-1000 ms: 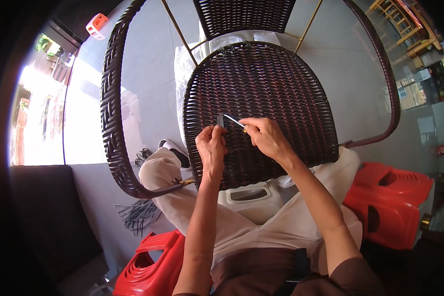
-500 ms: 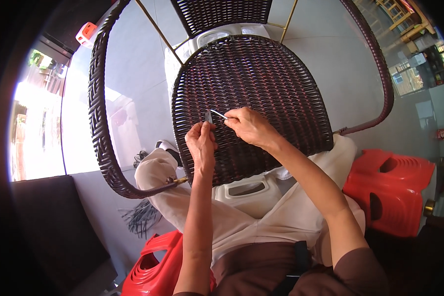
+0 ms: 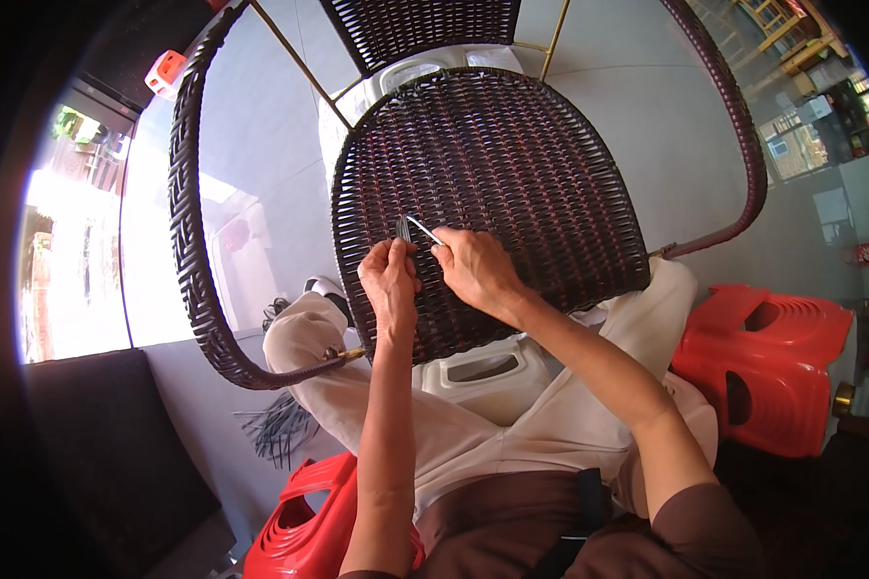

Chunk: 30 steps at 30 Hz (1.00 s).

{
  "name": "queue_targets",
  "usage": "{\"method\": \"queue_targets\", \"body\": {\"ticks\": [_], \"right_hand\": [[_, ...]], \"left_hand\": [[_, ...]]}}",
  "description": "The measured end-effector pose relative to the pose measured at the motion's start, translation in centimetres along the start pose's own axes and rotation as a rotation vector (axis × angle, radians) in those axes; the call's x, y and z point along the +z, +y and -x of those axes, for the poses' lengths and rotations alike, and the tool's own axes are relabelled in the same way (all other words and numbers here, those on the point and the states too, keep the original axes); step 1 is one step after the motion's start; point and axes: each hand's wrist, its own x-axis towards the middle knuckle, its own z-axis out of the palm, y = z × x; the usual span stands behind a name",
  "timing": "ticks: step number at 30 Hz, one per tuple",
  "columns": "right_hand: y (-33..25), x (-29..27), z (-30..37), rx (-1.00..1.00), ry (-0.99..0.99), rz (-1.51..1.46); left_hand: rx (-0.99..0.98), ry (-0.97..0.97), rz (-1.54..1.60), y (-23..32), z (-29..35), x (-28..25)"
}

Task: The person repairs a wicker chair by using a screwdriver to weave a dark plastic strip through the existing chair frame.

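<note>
A dark brown woven rattan chair seat (image 3: pixel 521 159) lies over my lap, with its curved woven arm frame (image 3: pixel 191 222) looping round the left side. Over the left part of the weave, my left hand (image 3: pixel 389 285) pinches a flat dark weaving strip (image 3: pixel 403 230) between thumb and fingers. My right hand (image 3: pixel 481 275) is closed round a thin metal tool (image 3: pixel 424 231), whose bent tip meets the upper end of the strip. The tool's rear end is hidden in my palm. Whether the strip passes through the weave cannot be made out.
Below the seat stands a white plastic stool (image 3: pixel 478 376). Red plastic stools (image 3: pixel 777 333) are stacked at the right, and another red stool (image 3: pixel 299 521) stands at the lower left. Loose dark strips (image 3: pixel 278 427) lie on the floor by my left leg.
My right hand has come slightly nearer to me and left, turning more knuckles-up, with the tool still in it. My left hand keeps its pinch, almost in place.
</note>
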Motion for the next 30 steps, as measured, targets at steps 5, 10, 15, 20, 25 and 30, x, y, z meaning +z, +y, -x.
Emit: {"method": "queue_targets", "body": {"ticks": [5, 10, 15, 20, 25, 30], "right_hand": [[0.1, 2.0, 1.6, -0.059, 0.133, -0.007], [0.9, 3.4, 2.4, -0.154, 0.284, 0.059], [1.0, 3.7, 2.6, -0.194, 0.331, 0.025], [1.1, 3.8, 2.7, -0.216, 0.362, 0.013], [1.2, 3.9, 2.7, -0.211, 0.362, 0.002], [1.1, 3.8, 2.8, -0.210, 0.359, 0.006]], "left_hand": [[0.000, 0.013, -0.032, 0.0, 0.0, -0.1], [0.020, 0.026, -0.035, 0.0, 0.1, 0.2], [-0.010, 0.056, 0.027, 0.7, -0.4, 0.3], [-0.034, 0.052, 0.021, 1.2, -1.0, 0.7], [-0.050, 0.063, 0.024, 1.6, -1.1, 0.8], [-0.118, 0.076, 0.075, 1.9, -1.1, 0.7]]}}
